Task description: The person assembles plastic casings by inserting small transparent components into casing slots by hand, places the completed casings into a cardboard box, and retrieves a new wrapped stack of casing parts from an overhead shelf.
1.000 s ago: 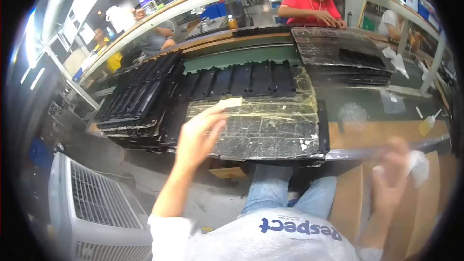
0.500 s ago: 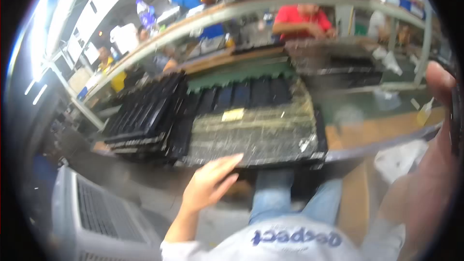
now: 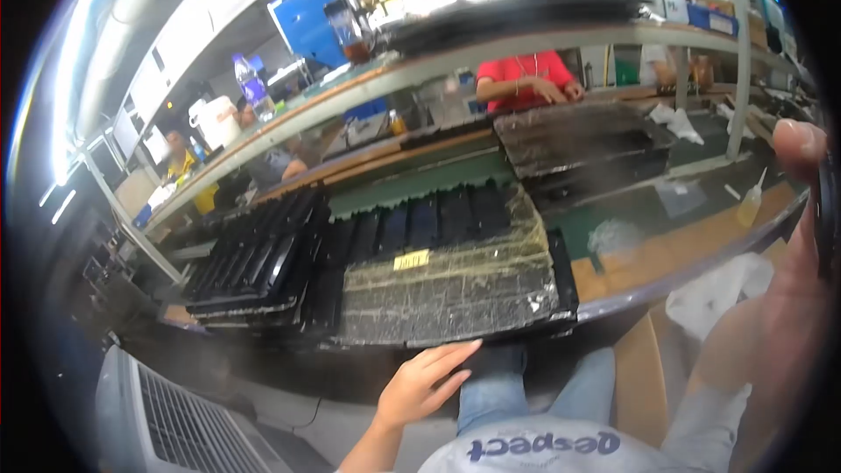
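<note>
My left hand (image 3: 427, 385) is just below the front edge of a tape-covered board (image 3: 447, 298), fingers apart, nothing held. A yellow label (image 3: 411, 259) sits on the board, and a row of black ribbed parts (image 3: 420, 221) lies along its far side. At the right edge of the view, my right hand (image 3: 802, 162) is raised close to the camera; its thumb shows, and the other fingers are mostly cut off or in shadow. What it may hold is hidden.
Stacked black trays (image 3: 254, 254) stand on the left, another stack (image 3: 583, 144) at the back right. A person in a red shirt (image 3: 526, 79) works across the bench. A squeeze bottle (image 3: 751, 203) and a white plastic bag (image 3: 718, 293) are at right; a grey slatted unit (image 3: 188, 420) stands lower left.
My left hand has moved off the board toward me, to its front edge. My right hand has risen from the lower right to the right edge of the view. The camera view has tilted up.
</note>
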{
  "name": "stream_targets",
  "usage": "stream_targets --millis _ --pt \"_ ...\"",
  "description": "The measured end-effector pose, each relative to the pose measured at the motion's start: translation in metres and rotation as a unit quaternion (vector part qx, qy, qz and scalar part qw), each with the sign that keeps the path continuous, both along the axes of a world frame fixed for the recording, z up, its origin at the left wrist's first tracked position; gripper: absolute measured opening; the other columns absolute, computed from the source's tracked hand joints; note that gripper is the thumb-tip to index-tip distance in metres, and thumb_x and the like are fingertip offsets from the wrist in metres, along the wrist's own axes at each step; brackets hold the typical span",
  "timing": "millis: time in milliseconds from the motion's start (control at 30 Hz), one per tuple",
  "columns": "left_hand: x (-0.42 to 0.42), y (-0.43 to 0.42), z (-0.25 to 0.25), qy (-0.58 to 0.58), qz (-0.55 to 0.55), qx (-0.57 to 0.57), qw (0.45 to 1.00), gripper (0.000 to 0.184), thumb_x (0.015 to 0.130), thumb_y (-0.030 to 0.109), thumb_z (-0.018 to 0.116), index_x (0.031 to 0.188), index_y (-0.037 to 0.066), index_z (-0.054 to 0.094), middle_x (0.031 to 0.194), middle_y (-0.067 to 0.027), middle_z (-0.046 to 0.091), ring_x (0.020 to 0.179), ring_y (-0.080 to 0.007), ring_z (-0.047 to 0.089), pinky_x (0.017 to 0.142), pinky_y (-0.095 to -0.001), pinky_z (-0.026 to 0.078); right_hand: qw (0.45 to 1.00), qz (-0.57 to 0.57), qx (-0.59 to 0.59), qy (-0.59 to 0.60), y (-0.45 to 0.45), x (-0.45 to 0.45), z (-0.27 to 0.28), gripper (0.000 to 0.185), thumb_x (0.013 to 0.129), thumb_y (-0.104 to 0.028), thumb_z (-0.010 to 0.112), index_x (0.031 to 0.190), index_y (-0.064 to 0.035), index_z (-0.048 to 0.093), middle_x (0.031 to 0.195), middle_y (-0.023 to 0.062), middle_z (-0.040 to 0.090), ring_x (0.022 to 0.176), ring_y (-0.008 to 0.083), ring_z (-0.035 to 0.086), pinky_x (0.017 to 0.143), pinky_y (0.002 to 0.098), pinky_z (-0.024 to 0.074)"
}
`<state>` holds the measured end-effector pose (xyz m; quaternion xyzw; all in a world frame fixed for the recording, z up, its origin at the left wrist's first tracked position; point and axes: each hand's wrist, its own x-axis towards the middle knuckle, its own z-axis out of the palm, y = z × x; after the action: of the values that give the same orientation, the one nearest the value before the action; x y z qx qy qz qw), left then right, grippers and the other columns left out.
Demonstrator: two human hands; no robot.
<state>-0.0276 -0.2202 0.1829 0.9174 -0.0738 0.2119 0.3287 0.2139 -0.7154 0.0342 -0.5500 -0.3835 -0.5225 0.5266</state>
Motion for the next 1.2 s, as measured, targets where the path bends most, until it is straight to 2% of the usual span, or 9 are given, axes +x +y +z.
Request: stream_targets --millis 100,333,433,733,833,967,1033,1100,1200 --pt "0.011 -0.011 -0.01 -0.011 -0.03 -0.011 0.999 0.038 0.078 0.001 0.061 0.115 0.001 0.056 0.106 -0.0163 0.06 0.093 -0.0287 0.06 0.08 -0.0312 0.047 1.0 -0.006 -0.01 0.011 0.09 -0.03 0.066 0.045 0.073 -0.032 0.065 0.105 -0.0041 0.05 0.107 0.0134 0.047 0.087 0.0212 0.051 0.072 0.0313 0.0432" --pt "0.035 -0.012 -0.02 -0.01 -0.073 -0.015 0.997 0.038 0.078 0.001 0.061 0.116 0.001 0.056 0.107 -0.0165 0.06 0.094 -0.0284 0.06 0.08 -0.0314 0.048 0.998 -0.058 -0.034 0.019 0.114 -0.094 0.055 0.041 0.075 -0.033 0.062 0.101 -0.0043 0.051 0.101 0.0126 0.05 0.085 0.0212 0.052 0.072 0.0319 0.0433" --pt "0.035 -0.01 -0.02 0.003 -0.076 -0.023 0.997 0.039 0.078 0.001 0.061 0.116 0.002 0.056 0.106 -0.0159 0.061 0.096 -0.0281 0.06 0.081 -0.0314 0.048 0.997 -0.046 -0.05 0.032 0.217 -0.086 0.143 0.039 0.076 -0.033 0.061 0.1 -0.0043 0.052 0.099 0.0123 0.051 0.084 0.0213 0.052 0.072 0.0321 0.0433" --pt "0.017 0.013 -0.026 0.004 -0.028 -0.062 0.998 0.04 0.081 0.007 0.06 0.12 0.005 0.053 0.113 -0.0141 0.058 0.1 -0.0282 0.057 0.085 -0.0339 0.046 0.998 0.011 -0.058 0.017 0.177 -0.072 0.115 0.034 0.078 -0.034 0.058 0.095 -0.0046 0.053 0.092 0.0114 0.054 0.082 0.0213 0.053 0.072 0.0327 0.0433" --pt "0.016 0.016 -0.031 -0.025 -0.073 -0.104 0.992 0.038 0.082 0.008 0.058 0.12 0.003 0.052 0.115 -0.0146 0.057 0.1 -0.0287 0.057 0.085 -0.034 0.046 0.997 0.049 -0.052 -0.007 0.07 -0.039 0.026 0.033 0.079 -0.034 0.057 0.094 -0.0047 0.054 0.09 0.0111 0.056 0.081 0.0214 0.053 0.071 0.033 0.0433" --pt "0.01 0.012 -0.069 0.107 -0.251 -0.214 0.938 0.04 0.086 0.014 0.055 0.124 0.003 0.049 0.117 -0.0152 0.056 0.108 -0.0273 0.054 0.092 -0.0334 0.041 0.99 0.131 -0.045 -0.031 0.26 -0.076 0.136 0.041 0.075 -0.039 0.059 0.094 -0.005 0.049 0.085 0.0126 0.055 0.08 0.0267 0.053 0.072 0.0375 0.0423" --pt "0.012 0.012 -0.126 0.232 -0.295 -0.235 0.897 0.041 0.089 0.016 0.051 0.127 0.004 0.045 0.119 -0.0156 0.054 0.111 -0.0276 0.051 0.094 -0.033 0.039 0.881 0.11 -0.368 0.275 0.23 -0.102 0.094 0.023 0.075 -0.026 0.061 0.077 -0.003 0.058 0.075 0.0104 0.059 0.074 0.025 0.057 0.072 0.0372 0.044" --pt "0.017 0.023 -0.192 0.237 -0.242 -0.21 0.917 0.041 0.089 0.019 0.05 0.127 0.006 0.046 0.121 -0.015 0.053 0.113 -0.028 0.049 0.096 -0.0354 0.037 0.753 0.039 -0.463 0.466 0.177 -0.127 0.018 0.019 0.071 -0.02 0.069 0.077 -0.0027 0.066 0.085 0.0158 0.064 0.083 0.027 0.06 0.076 0.0389 0.0447" --pt "0.028 0.019 -0.291 0.266 -0.099 -0.133 0.95 0.041 0.089 0.026 0.049 0.127 0.013 0.047 0.125 -0.0132 0.05 0.118 -0.0292 0.044 0.101 -0.0428 0.031 0.705 -0.056 -0.455 0.541 0.104 -0.189 -0.076 0.022 0.077 -0.021 0.065 0.092 -0.0052 0.066 0.103 0.0168 0.062 0.099 0.0262 0.057 0.086 0.0385 0.0425"
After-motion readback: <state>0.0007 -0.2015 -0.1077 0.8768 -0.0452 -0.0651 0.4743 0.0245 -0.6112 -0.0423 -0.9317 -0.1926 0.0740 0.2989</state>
